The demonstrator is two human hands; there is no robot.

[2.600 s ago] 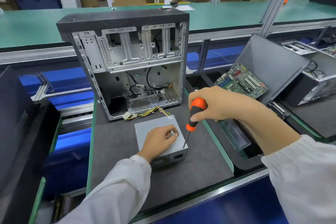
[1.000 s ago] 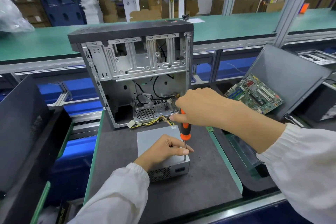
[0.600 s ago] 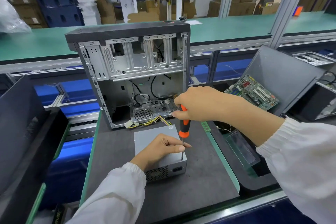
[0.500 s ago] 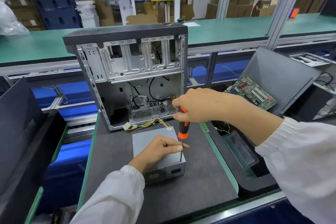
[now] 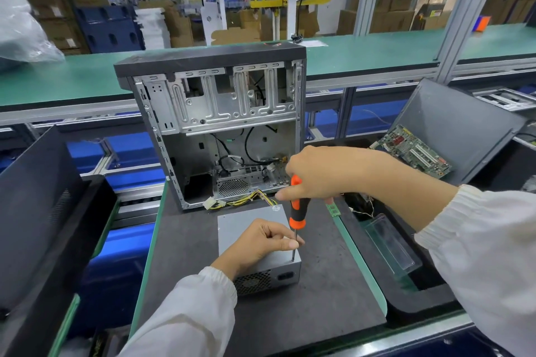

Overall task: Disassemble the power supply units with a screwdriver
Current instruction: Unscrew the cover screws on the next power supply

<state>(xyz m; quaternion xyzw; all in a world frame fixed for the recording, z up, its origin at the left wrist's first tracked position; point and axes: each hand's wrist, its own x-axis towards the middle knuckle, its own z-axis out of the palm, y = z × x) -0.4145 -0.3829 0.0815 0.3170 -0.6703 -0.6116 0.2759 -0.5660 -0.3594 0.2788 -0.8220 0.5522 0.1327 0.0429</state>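
Head view: a grey power supply unit (image 5: 246, 226) lies flat on the dark mat (image 5: 319, 293) of the workbench, just in front of an opened computer case (image 5: 214, 113) that stands upright. The unit's vented end with its socket faces the person. A bundle of yellow and black wires (image 5: 246, 200) runs from the far end of the unit toward the bottom of the case.

The left hand (image 5: 261, 243) rests on top of the unit, its fingers curled and drawn together, the fingertips against the thin metal shaft of the screwdriver (image 5: 296, 211); whether they pinch the shaft or only steady it cannot be told.

The right hand (image 5: 322, 174) is wrapped round the top of the orange and black handle, fingers clamped on it, holding the tool close to upright. The tip sits on the unit's top face at the near right corner.

To the right, a green circuit board (image 5: 414, 153) lies tilted against a dark grey panel (image 5: 452, 127). A clear plastic tray (image 5: 391, 243) sits in the dark bin beside the mat. A black case panel (image 5: 37, 211) stands on the left. Both forearms wear white sleeves (image 5: 188, 313).
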